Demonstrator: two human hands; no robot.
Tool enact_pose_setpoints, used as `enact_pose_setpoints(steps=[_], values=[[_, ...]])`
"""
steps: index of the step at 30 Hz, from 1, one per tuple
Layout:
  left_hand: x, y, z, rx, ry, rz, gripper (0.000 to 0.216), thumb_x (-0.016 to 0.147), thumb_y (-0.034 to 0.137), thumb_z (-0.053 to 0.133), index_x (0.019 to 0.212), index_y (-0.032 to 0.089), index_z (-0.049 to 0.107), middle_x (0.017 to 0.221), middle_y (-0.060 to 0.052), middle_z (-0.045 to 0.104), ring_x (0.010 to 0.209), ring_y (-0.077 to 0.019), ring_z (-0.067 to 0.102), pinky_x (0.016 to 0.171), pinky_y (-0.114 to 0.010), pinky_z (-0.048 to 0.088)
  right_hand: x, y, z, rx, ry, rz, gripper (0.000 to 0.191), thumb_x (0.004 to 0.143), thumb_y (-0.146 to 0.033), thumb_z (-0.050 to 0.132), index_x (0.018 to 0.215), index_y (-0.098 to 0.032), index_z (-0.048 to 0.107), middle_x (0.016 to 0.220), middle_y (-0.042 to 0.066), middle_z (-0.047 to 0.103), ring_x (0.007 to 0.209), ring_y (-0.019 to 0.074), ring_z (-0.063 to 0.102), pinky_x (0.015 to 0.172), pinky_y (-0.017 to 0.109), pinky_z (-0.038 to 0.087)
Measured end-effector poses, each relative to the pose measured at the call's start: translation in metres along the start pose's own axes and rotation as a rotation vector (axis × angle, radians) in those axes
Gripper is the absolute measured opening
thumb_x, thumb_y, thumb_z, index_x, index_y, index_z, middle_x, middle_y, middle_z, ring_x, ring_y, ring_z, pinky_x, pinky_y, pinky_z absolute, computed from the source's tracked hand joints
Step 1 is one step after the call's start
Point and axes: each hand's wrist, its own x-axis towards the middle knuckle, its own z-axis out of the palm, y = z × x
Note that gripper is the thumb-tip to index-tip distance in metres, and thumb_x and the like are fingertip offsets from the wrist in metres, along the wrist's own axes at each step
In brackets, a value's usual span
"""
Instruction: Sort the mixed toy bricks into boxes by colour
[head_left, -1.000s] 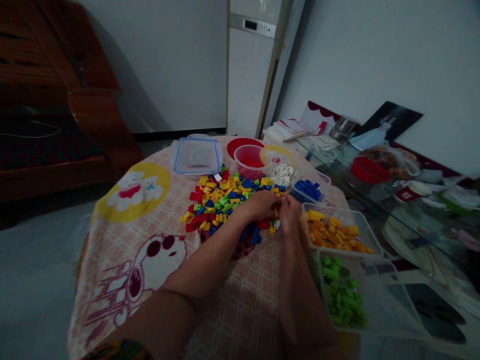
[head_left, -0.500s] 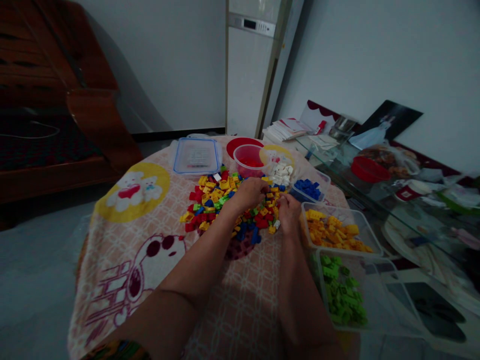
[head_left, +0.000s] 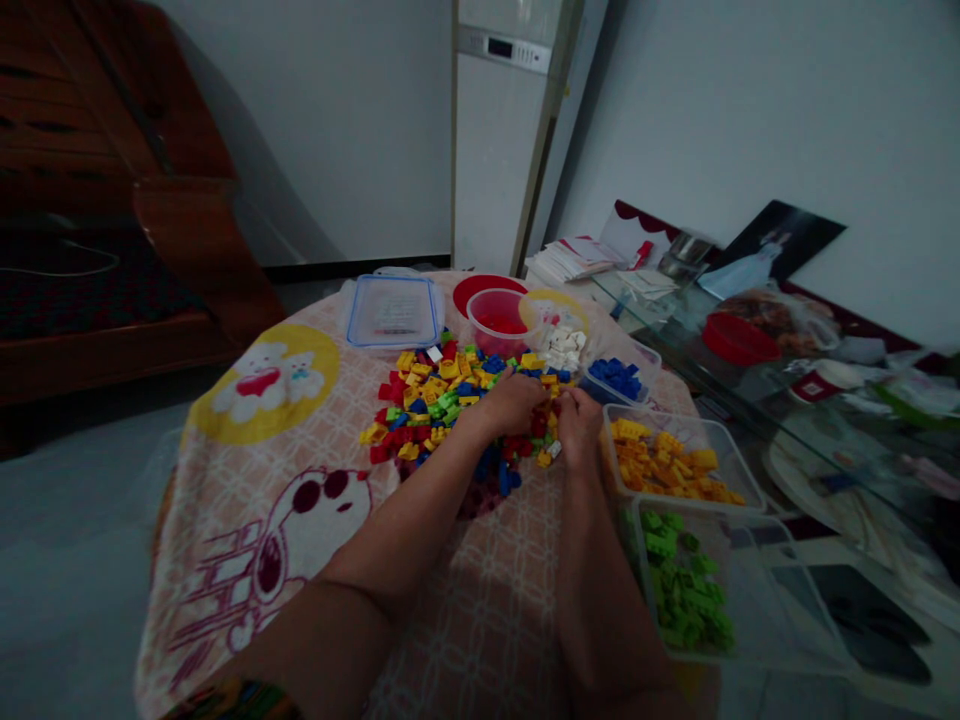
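Note:
A heap of mixed toy building bricks (head_left: 431,385) in red, yellow, blue and green lies in the middle of the round table. My left hand (head_left: 517,403) is over the right part of the heap, its fingers curled down among the bricks and close to my right hand. At the heap's right edge, my right hand (head_left: 580,420) has its fingers drawn together; what they hold is hidden. A white brick (head_left: 554,449) lies just below the right fingertips. Both hands' fingertips are too dark and small to show any brick clearly.
Right of the hands stand clear boxes with blue bricks (head_left: 615,378), yellow bricks (head_left: 667,465) and green bricks (head_left: 682,585). Behind the heap are a tub of red bricks (head_left: 502,322), white bricks (head_left: 564,347) and a blue-rimmed lid (head_left: 394,312). A cluttered glass table (head_left: 675,340) adjoins on the right.
My left hand has moved right and slightly nearer, towards my right hand, uncovering bricks at the heap's middle. My right hand has barely shifted.

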Motion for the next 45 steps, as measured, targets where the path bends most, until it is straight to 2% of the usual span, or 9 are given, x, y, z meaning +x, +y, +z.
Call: enact_pose_setpoints(steps=[4,10,15,21,25,29,35,41,45], values=[[-0.002,-0.022,-0.003,-0.023,0.093,-0.127,0.046,0.074,0.012,0.072,0.119,0.025,0.074,0.130,-0.011,0.071,0.126,-0.0311,0.063,0.118,-0.053,0.037,0.000,-0.001,0.000,0.008,-0.014,0.019,0.037,0.085,-0.031,0.046,0.093,-0.018,0.079,0.084,0.008,0.078,0.081,0.0234,0.070,0.082,0.033,0.052],[-0.014,-0.055,-0.015,-0.136,0.176,-0.212,0.049,0.072,0.014,0.077,0.121,0.021,0.075,0.131,-0.010,0.071,0.125,-0.0290,0.064,0.110,-0.036,0.047,0.001,-0.001,-0.001,0.007,-0.016,0.019,0.038,0.083,-0.031,0.045,0.093,-0.016,0.080,0.085,0.010,0.078,0.083,0.0244,0.070,0.082,0.034,0.052],[-0.023,-0.069,-0.022,-0.173,0.239,-0.263,0.045,0.075,0.013,0.073,0.119,0.021,0.076,0.128,-0.008,0.073,0.120,-0.0278,0.067,0.109,-0.036,0.048,0.001,0.002,0.001,0.007,-0.012,0.001,0.040,0.084,-0.034,0.044,0.094,-0.016,0.079,0.089,0.010,0.079,0.085,0.0247,0.071,0.085,0.035,0.052],[-0.014,-0.053,-0.021,-0.222,0.321,-0.154,0.037,0.078,0.015,0.069,0.113,0.022,0.079,0.118,-0.006,0.077,0.112,-0.0251,0.069,0.107,-0.036,0.049,0.000,0.004,0.001,-0.014,-0.016,-0.006,0.042,0.084,-0.035,0.044,0.095,-0.015,0.079,0.089,0.012,0.079,0.085,0.0262,0.070,0.085,0.036,0.051],[-0.002,-0.035,-0.008,-0.194,0.264,-0.071,0.032,0.083,0.022,0.068,0.114,0.021,0.078,0.119,-0.008,0.076,0.112,-0.0239,0.069,0.103,-0.034,0.050,0.001,0.004,0.001,-0.018,-0.021,-0.002,0.041,0.083,-0.034,0.045,0.096,-0.014,0.079,0.089,0.012,0.079,0.084,0.0260,0.070,0.086,0.036,0.051],[0.006,-0.034,0.004,-0.124,0.124,-0.063,0.020,0.082,0.025,0.070,0.098,0.021,0.082,0.104,-0.006,0.079,0.102,-0.0214,0.071,0.092,-0.028,0.052,0.001,0.003,0.001,-0.008,-0.023,-0.006,0.039,0.082,-0.031,0.046,0.094,-0.015,0.079,0.089,0.012,0.079,0.084,0.0259,0.071,0.085,0.036,0.052],[-0.004,-0.042,-0.007,-0.029,0.087,-0.156,0.018,0.080,0.020,0.065,0.087,0.018,0.082,0.094,-0.008,0.079,0.093,-0.0222,0.071,0.083,-0.028,0.052,0.000,0.001,0.001,0.048,-0.009,0.000,0.033,0.081,-0.028,0.049,0.090,-0.018,0.079,0.089,0.009,0.079,0.082,0.0235,0.070,0.086,0.035,0.052],[-0.001,-0.035,-0.006,-0.025,0.156,-0.149,0.022,0.082,0.018,0.063,0.096,0.019,0.080,0.108,-0.008,0.077,0.105,-0.0231,0.069,0.094,-0.031,0.051,0.000,0.003,0.001,0.041,-0.011,-0.003,0.034,0.080,-0.029,0.050,0.090,-0.017,0.080,0.090,0.010,0.080,0.084,0.0247,0.071,0.086,0.036,0.053],[0.007,-0.032,0.005,-0.002,0.100,-0.147,0.025,0.087,0.019,0.058,0.098,0.020,0.080,0.115,-0.010,0.074,0.111,-0.0257,0.067,0.101,-0.038,0.050,0.002,0.005,0.002,0.040,-0.020,-0.003,0.034,0.079,-0.029,0.051,0.091,-0.017,0.080,0.090,0.010,0.080,0.082,0.0247,0.071,0.087,0.037,0.053]])
